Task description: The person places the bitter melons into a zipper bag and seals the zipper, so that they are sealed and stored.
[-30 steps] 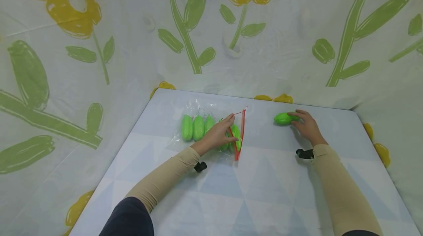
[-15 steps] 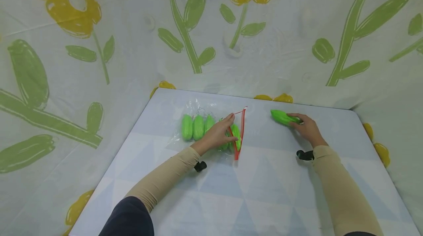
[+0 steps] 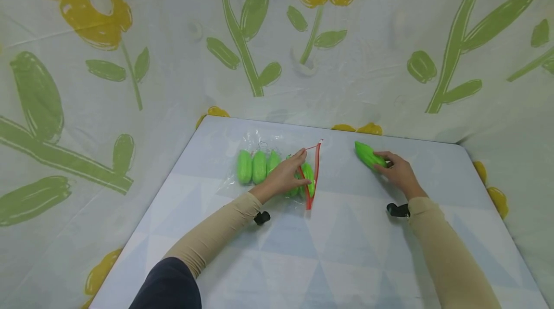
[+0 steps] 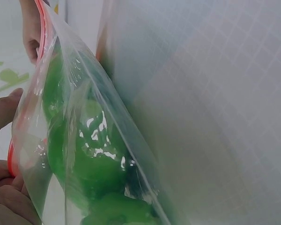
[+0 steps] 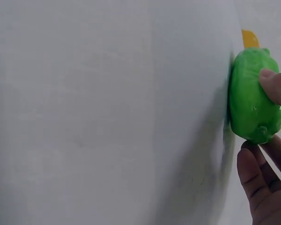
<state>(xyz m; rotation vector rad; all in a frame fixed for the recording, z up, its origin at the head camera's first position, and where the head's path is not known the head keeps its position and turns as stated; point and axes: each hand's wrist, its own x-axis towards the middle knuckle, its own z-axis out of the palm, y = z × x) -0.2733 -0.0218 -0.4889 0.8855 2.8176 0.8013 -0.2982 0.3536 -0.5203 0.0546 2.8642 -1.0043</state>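
The worry from where I stand is the mouth of the clear zip bag (image 3: 277, 169): its red zip strip (image 3: 314, 174) is propped up only by the left hand (image 3: 286, 177), and if that pinch slackens the plastic will likely sag flat over the green toys (image 3: 253, 166) already inside, leaving nothing to slide into. The other risk is the loose green toy (image 3: 368, 155) itself; it looks smooth and glossy, and the right hand (image 3: 400, 172) has it only by thumb and fingertips at one end, so it could squirt out or roll across the bench (image 3: 346, 251). That right hand is partly closed, fingers curled lightly round the toy, which sits to the right of the bag's opening, well apart from it and low over the bench. In the right wrist view the thumb (image 5: 275, 89) presses on its side. The left hand's fingers are bent, pinching the bag's edge near the zip.
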